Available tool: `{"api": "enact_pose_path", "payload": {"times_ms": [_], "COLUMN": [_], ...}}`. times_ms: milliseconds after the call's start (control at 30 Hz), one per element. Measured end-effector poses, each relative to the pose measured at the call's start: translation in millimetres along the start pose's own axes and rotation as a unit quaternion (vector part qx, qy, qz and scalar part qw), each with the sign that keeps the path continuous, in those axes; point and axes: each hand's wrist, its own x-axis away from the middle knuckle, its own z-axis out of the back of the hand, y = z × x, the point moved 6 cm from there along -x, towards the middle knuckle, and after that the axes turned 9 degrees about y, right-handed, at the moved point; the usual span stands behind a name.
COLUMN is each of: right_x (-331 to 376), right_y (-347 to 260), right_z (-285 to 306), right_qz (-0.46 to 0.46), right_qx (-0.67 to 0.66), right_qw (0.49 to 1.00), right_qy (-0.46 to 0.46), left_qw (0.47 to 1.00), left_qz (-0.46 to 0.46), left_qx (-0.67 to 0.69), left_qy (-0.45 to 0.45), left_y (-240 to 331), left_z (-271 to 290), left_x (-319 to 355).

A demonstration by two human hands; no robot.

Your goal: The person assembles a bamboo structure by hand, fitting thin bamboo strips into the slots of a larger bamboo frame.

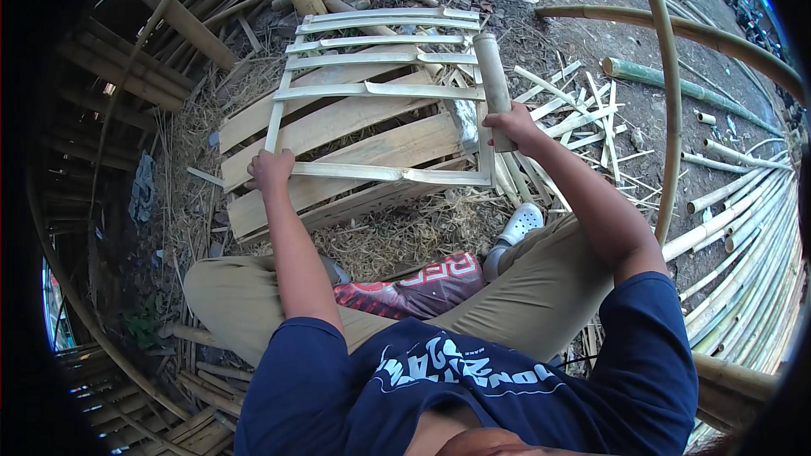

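A slatted bamboo frame (372, 91), made of pale split strips across two side strips, lies over a low platform of wide wooden boards (363, 148). My left hand (272, 171) is closed on the frame's near left corner, where the nearest strip meets the side strip. In my right hand (514, 127) is a short, thick bamboo club (492, 72), gripped at its near end. The club points away from me along the frame's right side. My right fingers are partly hidden behind the club.
Split bamboo offcuts (604, 122) lie scattered right of the platform. A green bamboo pole (676, 89) and a bundle of long poles (752, 262) rest farther right. A curved upright pole (670, 101) rises near my right arm. Stacked bamboo (127, 67) fills the left.
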Motion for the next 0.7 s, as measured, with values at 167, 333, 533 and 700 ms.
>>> {"api": "enact_pose_path", "payload": {"times_ms": [167, 333, 533, 700], "right_x": [14.0, 22.2, 33.6, 40.6], "right_y": [-12.7, -34.9, -43.4, -52.3], "right_z": [-1.6, 2.2, -4.6, -18.6], "right_qz": [0.008, 0.007, 0.020, 0.030], "right_qx": [0.006, 0.000, 0.008, 0.008], "right_qw": [1.000, 1.000, 1.000, 0.999], "right_qy": [0.007, 0.004, 0.015, -0.018], "left_qw": [0.998, 0.996, 0.995, 0.997], "left_qz": [-0.031, -0.021, -0.016, 0.015], "left_qx": [0.052, 0.048, 0.043, 0.015], "left_qy": [-0.020, 0.066, 0.086, 0.069], "left_y": [1.7, 7.9, -6.0, -29.3], "left_z": [14.7, 49.9, 78.6, 107.5], "left_x": [-9.1, -11.2, -16.5, -8.1]}}
